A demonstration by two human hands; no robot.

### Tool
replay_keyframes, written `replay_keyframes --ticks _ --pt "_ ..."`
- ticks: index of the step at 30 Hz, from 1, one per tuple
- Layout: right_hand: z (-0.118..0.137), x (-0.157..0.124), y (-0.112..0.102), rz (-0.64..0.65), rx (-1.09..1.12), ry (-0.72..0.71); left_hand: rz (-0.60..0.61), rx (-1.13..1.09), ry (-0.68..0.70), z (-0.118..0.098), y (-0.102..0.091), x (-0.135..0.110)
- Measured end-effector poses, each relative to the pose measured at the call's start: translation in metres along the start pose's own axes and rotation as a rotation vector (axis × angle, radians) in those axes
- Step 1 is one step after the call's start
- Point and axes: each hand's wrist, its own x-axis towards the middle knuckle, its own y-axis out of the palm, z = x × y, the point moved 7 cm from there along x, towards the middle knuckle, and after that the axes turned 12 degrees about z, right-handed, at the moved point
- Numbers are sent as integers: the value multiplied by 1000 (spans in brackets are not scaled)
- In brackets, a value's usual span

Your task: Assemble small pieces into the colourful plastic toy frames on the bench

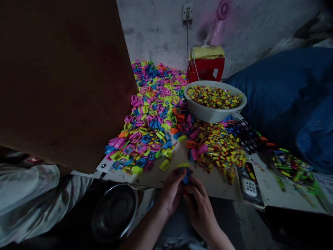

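My left hand (170, 189) and my right hand (199, 203) meet at the near edge of the white table (213, 184), fingers curled together round a small blue plastic piece (185, 177) with a yellow part on top. Just beyond them spreads a big heap of pink, blue, yellow and orange plastic toy pieces (153, 114). To the right of my hands lies a pile of small yellow and red pieces (218, 146).
A white bowl (215, 113) full of yellow and red bits stands behind the piles. A large brown cardboard sheet (59, 76) fills the left. A metal bowl (114, 211) sits low left, a black mesh basket (246, 135) right, a blue sack (286, 93) far right.
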Motion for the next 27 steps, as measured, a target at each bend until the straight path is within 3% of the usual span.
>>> replay_keyframes --ticks 4,7,10,16,24,27 --pt "-4 0 -23 -8 111 27 37 178 130 -21 4 -6" --pt "-5 2 -48 -111 58 98 85 482 216 -39 8 -12" --pt "3 11 -60 -112 -17 79 127 792 247 -51 13 -16" --pt "14 21 -62 -66 -34 4 154 1112 237 -62 19 -22" --pt "17 22 -58 -6 -45 -32 180 1302 333 -66 23 -25" --pt "20 24 -55 75 -133 -57 154 1320 276 -64 19 -24"
